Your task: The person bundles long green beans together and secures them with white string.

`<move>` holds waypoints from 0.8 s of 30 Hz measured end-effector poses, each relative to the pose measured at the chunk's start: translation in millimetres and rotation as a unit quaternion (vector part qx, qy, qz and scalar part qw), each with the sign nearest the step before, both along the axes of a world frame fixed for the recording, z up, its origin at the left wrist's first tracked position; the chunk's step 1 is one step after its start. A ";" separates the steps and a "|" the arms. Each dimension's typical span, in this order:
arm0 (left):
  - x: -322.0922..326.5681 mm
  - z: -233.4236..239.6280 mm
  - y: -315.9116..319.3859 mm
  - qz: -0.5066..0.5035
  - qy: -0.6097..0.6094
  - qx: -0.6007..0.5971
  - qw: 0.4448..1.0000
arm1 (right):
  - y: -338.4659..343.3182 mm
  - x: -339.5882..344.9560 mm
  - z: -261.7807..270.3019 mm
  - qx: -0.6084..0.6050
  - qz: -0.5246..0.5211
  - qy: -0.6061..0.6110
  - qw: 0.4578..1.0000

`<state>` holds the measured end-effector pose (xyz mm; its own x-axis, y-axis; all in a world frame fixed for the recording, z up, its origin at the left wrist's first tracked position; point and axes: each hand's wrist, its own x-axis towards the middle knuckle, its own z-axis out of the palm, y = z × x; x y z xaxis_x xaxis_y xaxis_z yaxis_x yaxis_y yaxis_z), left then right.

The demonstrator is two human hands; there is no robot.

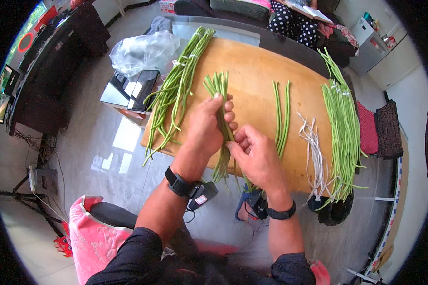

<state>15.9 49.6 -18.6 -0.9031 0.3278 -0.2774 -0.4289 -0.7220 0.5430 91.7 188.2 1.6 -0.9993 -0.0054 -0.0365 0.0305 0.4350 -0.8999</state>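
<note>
My left hand point(208, 123) grips a bunch of long green beans point(217, 83) around its middle, held over the near part of the wooden board. Close beside it, my right hand point(255, 155) pinches a bean at the side of that bunch between thumb and fingertips. A few loose long beans point(281, 114) lie on the board to the right. Past them is a tangle of white ties point(312, 146). Tied bean bundles point(182, 74) rest at the board's left, and a larger pile of beans point(342, 139) lies along its right edge.
The wooden board point(249, 58) lies on a dark-rimmed table point(289, 58). A clear plastic bag point(142, 53) and a black phone point(145, 89) are at the left. Across the table a person point(294, 25) sits with an open book point(308, 12). A pink-covered seat point(96, 238) stands near my left arm.
</note>
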 end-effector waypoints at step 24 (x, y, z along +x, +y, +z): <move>-16.7 6.0 -32.3 -0.059 0.027 -0.021 0.998 | 73.9 -21.3 -34.1 0.303 -0.136 0.033 0.943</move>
<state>-0.8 17.3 -12.5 -0.8734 0.4211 -0.2447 -0.4781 -0.6451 0.5960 70.5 262.0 -32.6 -0.9611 0.2525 0.1117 0.1671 0.8540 -0.4927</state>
